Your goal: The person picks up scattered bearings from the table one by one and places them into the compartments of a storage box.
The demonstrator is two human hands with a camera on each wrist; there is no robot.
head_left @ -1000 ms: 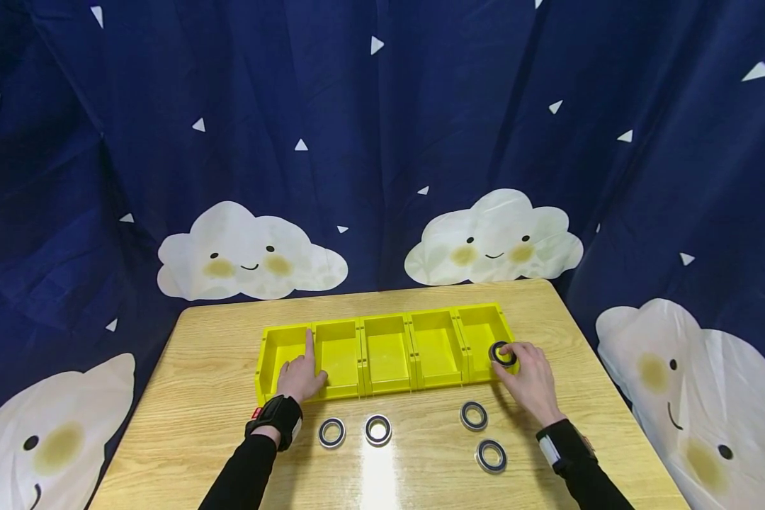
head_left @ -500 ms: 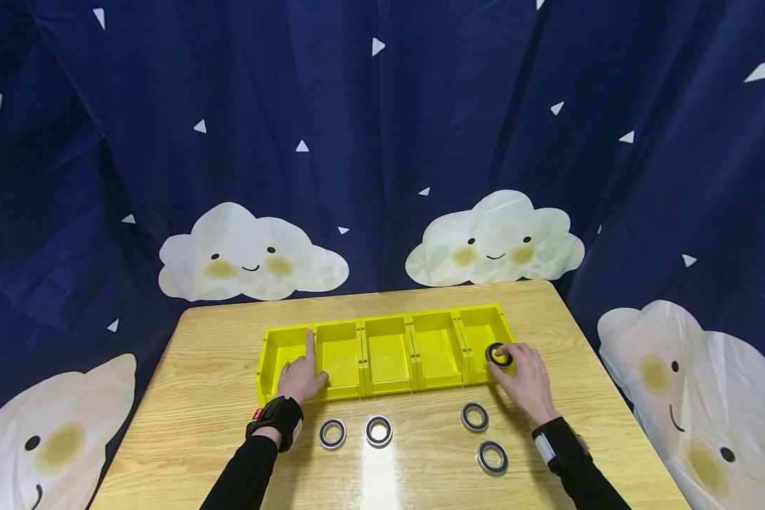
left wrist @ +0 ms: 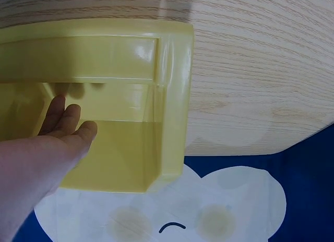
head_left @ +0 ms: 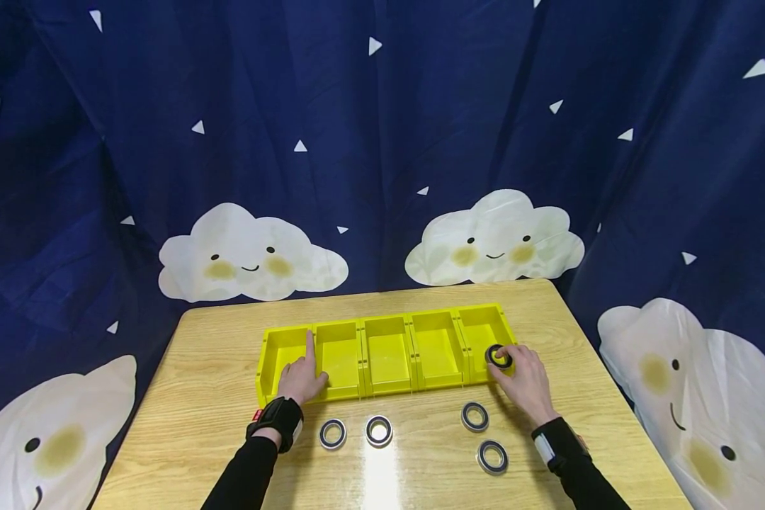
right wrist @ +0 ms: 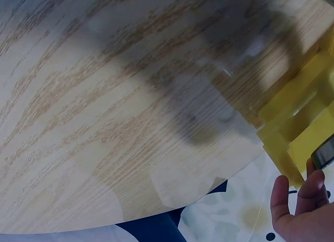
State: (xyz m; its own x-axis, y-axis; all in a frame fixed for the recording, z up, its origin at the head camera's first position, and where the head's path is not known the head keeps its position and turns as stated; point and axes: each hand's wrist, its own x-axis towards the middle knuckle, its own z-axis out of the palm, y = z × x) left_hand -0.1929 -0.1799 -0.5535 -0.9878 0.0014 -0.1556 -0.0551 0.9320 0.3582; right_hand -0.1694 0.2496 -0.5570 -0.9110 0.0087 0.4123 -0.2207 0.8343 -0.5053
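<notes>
A row of joined yellow bins [head_left: 389,389] lies across the table. In the head view, my left hand [head_left: 301,379] rests at the left end of the row, its index finger straight along the divider between the two leftmost compartments. The left wrist view shows that hand [left wrist: 62,132] with relaxed fingers over the yellow plastic. Over the front of the rightmost compartment, my right hand [head_left: 528,379] pinches a ball bearing [head_left: 489,357], a black ring with a silver edge, between thumb and fingers. Part of this bearing [right wrist: 324,153] also shows at the right wrist view's edge.
On the table in front of the bins lie two bearings at the left, one [head_left: 332,434] beside the other [head_left: 379,431]. Two more, a nearer bearing [head_left: 491,457] and a farther bearing [head_left: 474,417], lie at the right. A blue curtain [head_left: 382,142] hangs behind the table [head_left: 217,354].
The right hand has shifted slightly left with the bearing, which stays over the rightmost compartment. The left hand and the loose bearings have not moved.
</notes>
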